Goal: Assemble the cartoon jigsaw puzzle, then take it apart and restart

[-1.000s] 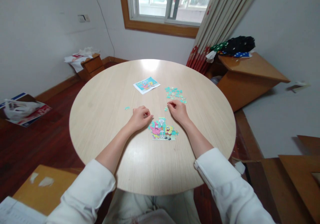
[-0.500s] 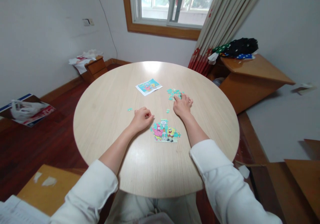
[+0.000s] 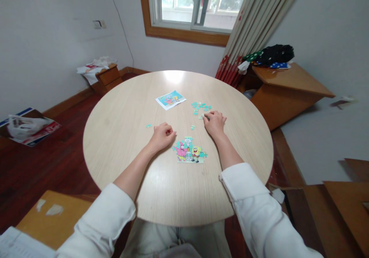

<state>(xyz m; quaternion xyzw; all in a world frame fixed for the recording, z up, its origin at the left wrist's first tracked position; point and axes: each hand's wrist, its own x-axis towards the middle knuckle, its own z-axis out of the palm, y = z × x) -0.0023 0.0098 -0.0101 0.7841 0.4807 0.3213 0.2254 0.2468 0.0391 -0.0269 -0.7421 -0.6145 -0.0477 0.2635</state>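
A partly joined jigsaw puzzle (image 3: 188, 150) lies on the round table, showing a pink starfish, a pale figure and a yellow square character. My left hand (image 3: 163, 137) rests just beyond its left side, fingers curled closed, with nothing visible in them. Farther out, my right hand (image 3: 215, 123) pinches at a puzzle piece (image 3: 201, 116), which sticks out past the thumb and index finger. Beyond it is a loose cluster of teal puzzle pieces (image 3: 200, 106). One single piece (image 3: 192, 127) lies between the hands, and another small teal piece (image 3: 148, 126) lies left of my left hand.
A printed reference picture (image 3: 170, 99) of the same characters lies flat toward the back of the pale round table (image 3: 121, 108). A wooden cabinet (image 3: 291, 93) with cloths on it stands at the right. A yellowish wooden surface (image 3: 54, 219) is at the lower left.
My right hand has drawn back slightly toward me and right, away from the cluster, and a pale piece now shows at its fingertips. The left hand stays in place.
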